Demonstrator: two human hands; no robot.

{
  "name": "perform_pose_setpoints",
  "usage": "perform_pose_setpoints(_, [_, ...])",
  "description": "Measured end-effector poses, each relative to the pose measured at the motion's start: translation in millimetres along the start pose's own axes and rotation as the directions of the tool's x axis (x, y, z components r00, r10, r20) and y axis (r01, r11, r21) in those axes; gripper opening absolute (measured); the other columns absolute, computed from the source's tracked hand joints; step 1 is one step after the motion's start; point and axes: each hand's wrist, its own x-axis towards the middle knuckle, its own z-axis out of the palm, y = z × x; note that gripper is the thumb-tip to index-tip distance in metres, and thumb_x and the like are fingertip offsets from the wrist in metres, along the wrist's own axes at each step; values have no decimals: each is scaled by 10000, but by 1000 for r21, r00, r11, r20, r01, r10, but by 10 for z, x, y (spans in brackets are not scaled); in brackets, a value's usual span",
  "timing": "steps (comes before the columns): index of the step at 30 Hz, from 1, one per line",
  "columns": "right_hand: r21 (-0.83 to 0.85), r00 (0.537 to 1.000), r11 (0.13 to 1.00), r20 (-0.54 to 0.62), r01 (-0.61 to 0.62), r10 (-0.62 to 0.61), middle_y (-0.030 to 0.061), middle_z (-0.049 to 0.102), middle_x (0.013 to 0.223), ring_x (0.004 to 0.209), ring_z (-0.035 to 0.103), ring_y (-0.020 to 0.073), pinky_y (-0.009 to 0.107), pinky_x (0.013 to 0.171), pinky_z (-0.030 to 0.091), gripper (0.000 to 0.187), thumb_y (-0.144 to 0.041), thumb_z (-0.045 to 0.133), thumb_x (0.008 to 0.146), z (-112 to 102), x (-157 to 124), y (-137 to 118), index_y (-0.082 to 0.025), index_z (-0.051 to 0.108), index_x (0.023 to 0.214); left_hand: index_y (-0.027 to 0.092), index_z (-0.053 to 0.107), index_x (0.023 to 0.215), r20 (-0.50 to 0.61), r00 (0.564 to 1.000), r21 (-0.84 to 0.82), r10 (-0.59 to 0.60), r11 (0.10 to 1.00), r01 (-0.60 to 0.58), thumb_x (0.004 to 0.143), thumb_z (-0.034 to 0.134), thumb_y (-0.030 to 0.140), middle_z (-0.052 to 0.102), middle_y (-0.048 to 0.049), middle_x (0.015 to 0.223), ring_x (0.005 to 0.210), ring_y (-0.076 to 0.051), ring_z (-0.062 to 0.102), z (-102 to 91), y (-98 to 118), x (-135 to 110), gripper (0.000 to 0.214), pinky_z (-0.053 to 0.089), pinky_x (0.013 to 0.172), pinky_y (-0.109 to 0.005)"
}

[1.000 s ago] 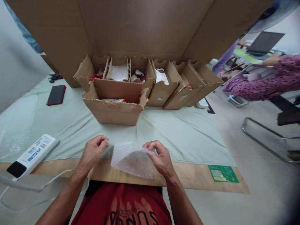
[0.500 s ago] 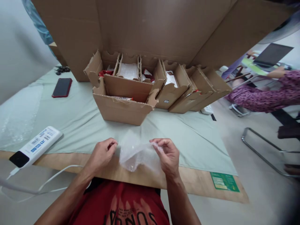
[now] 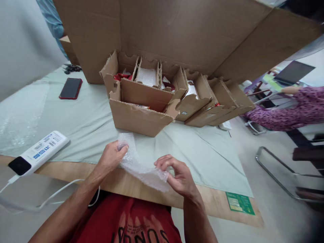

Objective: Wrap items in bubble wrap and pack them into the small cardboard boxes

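Note:
A strip of clear bubble wrap [image 3: 141, 170] stretches between my two hands, over the front edge of the table. My left hand [image 3: 111, 157] pinches its left part, thumb on top. At the other end, the fingers of my right hand [image 3: 177, 173] are curled round the wrap's edge, thumb and fingertips gripping it. Just beyond the wrap stands a small open cardboard box [image 3: 139, 118], with a packet partly showing inside.
Behind is a row of narrow cardboard bins [image 3: 194, 104] holding small packets, before a tall cardboard panel [image 3: 164, 37]. A phone [image 3: 71, 88], a white power bank [image 3: 39, 153] with a cable, and more bubble wrap [image 3: 22, 114] lie left. A person's purple sleeve [image 3: 283, 113] is at right.
My left hand has taken hold of the bubble wrap, which now lies stretched out between both hands. My right hand has moved slightly down. The view has shifted a little.

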Motion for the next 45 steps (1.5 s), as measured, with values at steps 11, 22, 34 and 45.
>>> perform_pose_setpoints(11, [291,792,919,-478,-264,379,20,722,778,649,665,151,258,561,491,239,-372,800,774,-36,57,564,-204,643,838,213,595,1288,-355,894,140,274,961,-239,883,611,462,655,-123,1263,1167,-285,634,-238,-154,-358,476,556,947,-460])
perform_pose_setpoints(22, [392,723,892,-546,-227,424,9,703,768,621,662,144,230,479,457,270,-367,817,736,-222,-51,573,-201,625,830,236,680,805,140,955,243,261,926,-289,830,525,381,772,-53,911,949,-266,718,-255,-123,-131,214,540,890,-430])
perform_pose_setpoints(34, [-418,802,814,-589,-403,95,157,731,1150,1062,679,302,517,947,535,403,-362,602,866,-232,-68,893,-162,637,1214,63,549,1374,-156,919,568,363,794,-218,923,503,362,709,-211,1153,1092,-357,653,-41,-133,53,542,511,950,-501])
perform_pose_setpoints(45, [-839,971,543,99,-38,220,151,391,1644,1529,333,330,502,1196,334,621,-412,552,999,345,6,695,-169,433,1558,160,500,1500,302,826,691,477,488,-534,989,502,358,417,-189,1616,1518,-371,356,594,-323,-373,547,242,1228,-609])
